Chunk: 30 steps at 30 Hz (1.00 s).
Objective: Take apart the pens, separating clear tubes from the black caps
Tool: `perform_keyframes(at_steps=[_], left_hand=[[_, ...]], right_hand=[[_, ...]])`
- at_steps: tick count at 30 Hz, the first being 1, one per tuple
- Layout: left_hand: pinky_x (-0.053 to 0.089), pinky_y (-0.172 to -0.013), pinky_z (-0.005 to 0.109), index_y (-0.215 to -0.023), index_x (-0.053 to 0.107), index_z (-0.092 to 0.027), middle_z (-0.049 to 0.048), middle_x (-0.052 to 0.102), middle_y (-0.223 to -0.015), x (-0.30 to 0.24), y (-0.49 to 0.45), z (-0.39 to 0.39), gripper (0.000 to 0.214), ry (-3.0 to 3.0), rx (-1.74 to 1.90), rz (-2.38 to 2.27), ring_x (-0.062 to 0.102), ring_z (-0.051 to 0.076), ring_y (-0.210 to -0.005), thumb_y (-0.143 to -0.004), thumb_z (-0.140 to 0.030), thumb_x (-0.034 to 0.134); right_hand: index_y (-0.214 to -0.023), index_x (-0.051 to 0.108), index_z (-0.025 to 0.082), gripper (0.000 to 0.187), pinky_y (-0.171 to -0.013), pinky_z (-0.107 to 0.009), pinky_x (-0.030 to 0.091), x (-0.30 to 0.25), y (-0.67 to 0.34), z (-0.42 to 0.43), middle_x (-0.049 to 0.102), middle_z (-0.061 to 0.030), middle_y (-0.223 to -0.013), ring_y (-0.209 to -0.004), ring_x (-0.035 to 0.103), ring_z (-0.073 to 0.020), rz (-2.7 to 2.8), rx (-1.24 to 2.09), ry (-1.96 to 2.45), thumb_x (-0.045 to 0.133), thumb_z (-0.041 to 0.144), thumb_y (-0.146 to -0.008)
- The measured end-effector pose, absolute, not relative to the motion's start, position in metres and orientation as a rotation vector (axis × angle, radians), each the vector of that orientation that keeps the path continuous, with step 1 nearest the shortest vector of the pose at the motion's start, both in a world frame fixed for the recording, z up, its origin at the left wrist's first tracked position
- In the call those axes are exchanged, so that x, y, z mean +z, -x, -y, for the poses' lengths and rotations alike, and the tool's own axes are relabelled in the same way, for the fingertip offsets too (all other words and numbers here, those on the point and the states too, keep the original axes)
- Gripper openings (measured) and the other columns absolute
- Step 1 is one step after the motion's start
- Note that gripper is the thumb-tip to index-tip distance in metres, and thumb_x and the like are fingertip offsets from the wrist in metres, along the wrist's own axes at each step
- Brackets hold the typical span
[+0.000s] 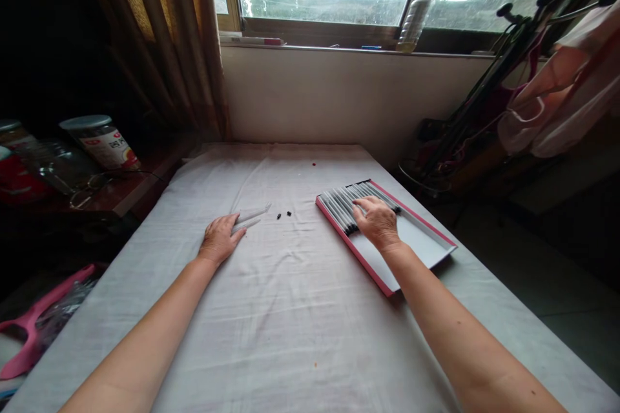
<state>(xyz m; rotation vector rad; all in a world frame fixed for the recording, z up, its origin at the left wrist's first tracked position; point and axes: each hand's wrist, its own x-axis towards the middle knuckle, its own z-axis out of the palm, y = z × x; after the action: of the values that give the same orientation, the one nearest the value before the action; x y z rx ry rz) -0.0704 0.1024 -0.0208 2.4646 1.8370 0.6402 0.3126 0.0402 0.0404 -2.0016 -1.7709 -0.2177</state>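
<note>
On the left of the cloth, my left hand lies low with its fingers closed over thin clear pen barrels, whose far ends stick out to the right. Two small black pen parts sit just beyond them. My right hand is above a shallow pink-edged box, fingers bent and tips down at the pens. A row of translucent pens with black ends fills the far part of this box; its near part shows bare white. Whether my right fingertips pinch one pen is hidden.
A pale wrinkled cloth covers the table. Jars and glasses stand on a dark side surface at left, above a pink handle. Beyond are a wall and a windowsill with a plastic bottle. Cloths hang at right.
</note>
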Motion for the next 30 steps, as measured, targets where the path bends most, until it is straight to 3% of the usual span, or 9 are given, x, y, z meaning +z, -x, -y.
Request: perform_keyframes(at_steps=[6, 12, 15, 18, 24, 27, 30], left_hand=[[0.049, -0.093, 0.039, -0.115, 0.066, -0.02, 0.0086, 0.072, -0.104, -0.019, 0.048, -0.069, 0.032, -2.523, 0.729, -1.628, 0.064, 0.026, -0.099, -0.087, -0.031, 0.053], [0.054, -0.083, 0.034, -0.105, 0.07, -0.022, 0.0069, 0.073, -0.097, -0.019, 0.044, -0.028, 0.028, -2.335, 1.024, -1.426, 0.068, 0.021, -0.087, -0.089, -0.037, 0.052], [0.056, -0.075, 0.029, -0.098, 0.072, -0.021, 0.0066, 0.074, -0.094, -0.02, 0.051, -0.03, 0.031, -2.034, 1.182, -1.519, 0.07, 0.019, -0.084, -0.089, -0.041, 0.051], [0.057, -0.073, 0.028, -0.096, 0.073, -0.02, 0.0065, 0.075, -0.094, -0.021, 0.056, -0.037, 0.034, -1.783, 1.258, -1.584, 0.07, 0.019, -0.085, -0.085, -0.044, 0.052], [0.057, -0.072, 0.028, -0.094, 0.074, -0.02, 0.0063, 0.075, -0.091, -0.024, 0.053, -0.041, 0.034, -1.682, 1.244, -1.566, 0.07, 0.019, -0.079, -0.08, -0.046, 0.056], [0.056, -0.071, 0.028, -0.093, 0.075, -0.02, 0.0064, 0.075, -0.089, -0.025, 0.052, -0.041, 0.035, -1.658, 1.257, -1.556, 0.07, 0.019, -0.078, -0.08, -0.046, 0.055], [0.056, -0.072, 0.028, -0.093, 0.075, -0.02, 0.0064, 0.075, -0.089, -0.025, 0.052, -0.042, 0.035, -1.662, 1.25, -1.547, 0.069, 0.019, -0.078, -0.08, -0.046, 0.055]], right_hand=[[-0.107, 0.073, 0.023, 0.026, -0.096, -0.031, 0.048, 0.019, -0.231, -0.049, 0.069, -0.0074, -0.116, -0.108, 0.063, -0.0225, 2.045, 0.136, 1.621, 0.055, 0.025, -0.089], [-0.137, 0.055, 0.019, 0.044, -0.108, -0.041, 0.039, -0.005, -0.175, -0.095, 0.055, -0.0139, -0.141, -0.13, 0.051, -0.0259, 2.022, 0.335, 1.702, 0.051, 0.03, -0.094], [-0.126, 0.064, 0.019, 0.036, -0.107, -0.042, 0.039, -0.008, -0.16, -0.107, 0.061, -0.0135, -0.134, -0.126, 0.054, -0.0261, 2.084, 0.356, 1.635, 0.051, 0.033, -0.095], [-0.114, 0.07, 0.021, 0.03, -0.103, -0.033, 0.043, -0.008, -0.151, -0.098, 0.069, -0.0088, -0.124, -0.117, 0.061, -0.0213, 2.161, 0.398, 1.511, 0.049, 0.033, -0.096], [-0.11, 0.072, 0.026, 0.029, -0.094, -0.026, 0.048, 0.007, -0.15, -0.097, 0.072, -0.0028, -0.118, -0.109, 0.066, -0.0173, 2.206, 0.357, 1.492, 0.047, 0.03, -0.097], [-0.124, 0.065, 0.024, 0.034, -0.102, -0.033, 0.043, 0.012, -0.149, -0.122, 0.06, -0.0079, -0.137, -0.122, 0.058, -0.0226, 2.218, 0.322, 1.559, 0.054, 0.032, -0.093], [-0.126, 0.064, 0.019, 0.038, -0.1, -0.04, 0.045, 0.01, -0.144, -0.138, 0.06, -0.0137, -0.136, -0.122, 0.058, -0.028, 2.275, 0.335, 1.569, 0.058, 0.032, -0.091]])
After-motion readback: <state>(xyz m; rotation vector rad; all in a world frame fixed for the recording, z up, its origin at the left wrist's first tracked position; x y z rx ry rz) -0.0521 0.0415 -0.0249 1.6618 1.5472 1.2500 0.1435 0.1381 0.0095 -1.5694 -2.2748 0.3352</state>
